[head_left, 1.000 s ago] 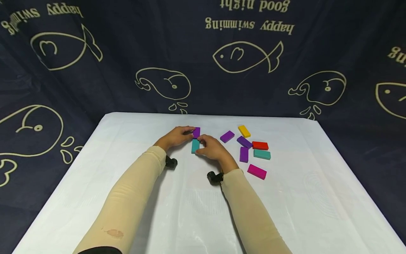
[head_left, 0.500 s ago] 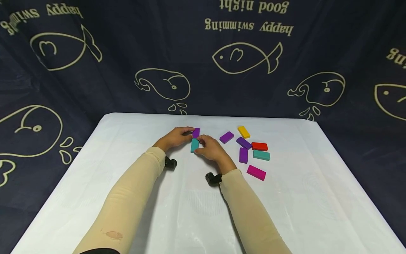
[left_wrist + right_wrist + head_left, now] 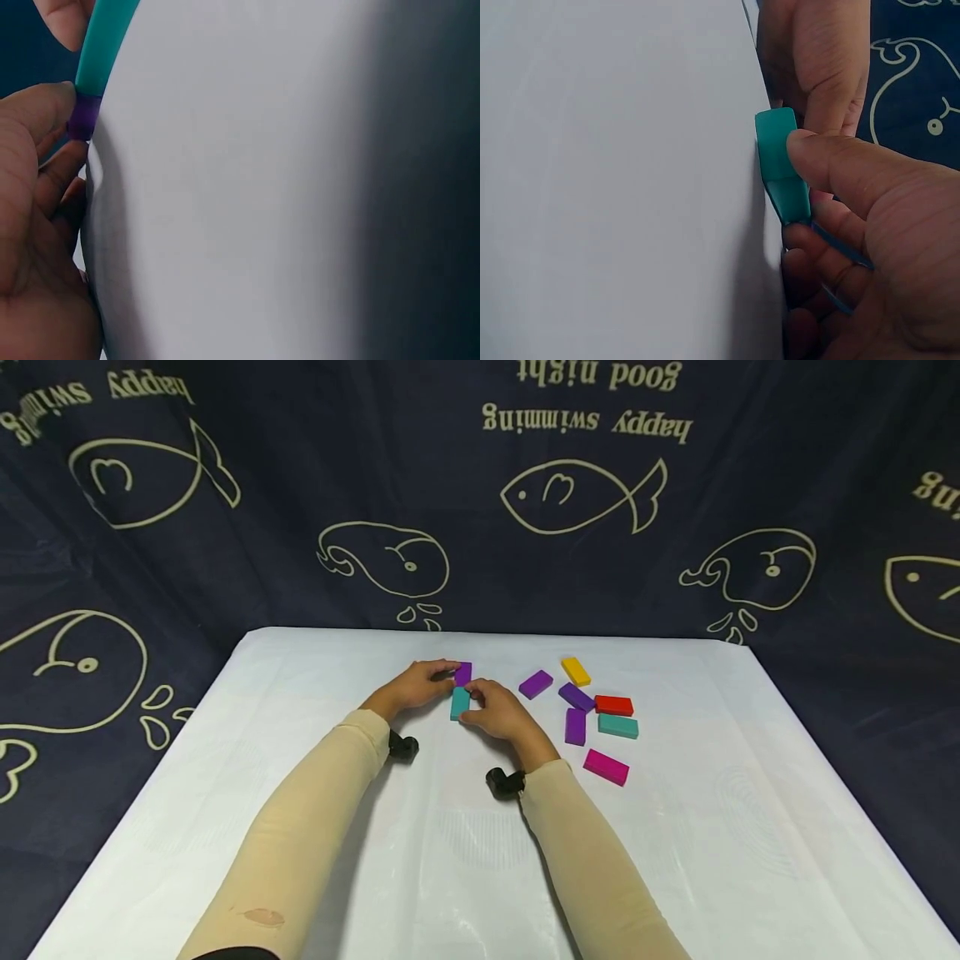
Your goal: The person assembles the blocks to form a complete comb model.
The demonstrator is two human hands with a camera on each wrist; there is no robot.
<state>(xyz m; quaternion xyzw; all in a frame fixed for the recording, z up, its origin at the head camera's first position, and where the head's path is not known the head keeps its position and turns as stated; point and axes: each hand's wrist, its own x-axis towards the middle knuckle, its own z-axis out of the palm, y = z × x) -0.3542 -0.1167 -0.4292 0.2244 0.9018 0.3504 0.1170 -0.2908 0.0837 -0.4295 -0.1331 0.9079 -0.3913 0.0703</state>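
teal block (image 3: 460, 703) lies left of the right hand (image 3: 502, 710) pinching it, long axis running forward to the purple block (image 3: 463, 673) the left hand (image 3: 412, 685) pinches.

navy fish-print cloth (image 3: 480, 577) | upright behind and beside | white tabletop (image 3: 675, 827)

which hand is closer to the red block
Right. The right hand, pinching a teal block, is to the left of the red block. The left hand, pinching a purple block, is farther left, beyond the right hand.
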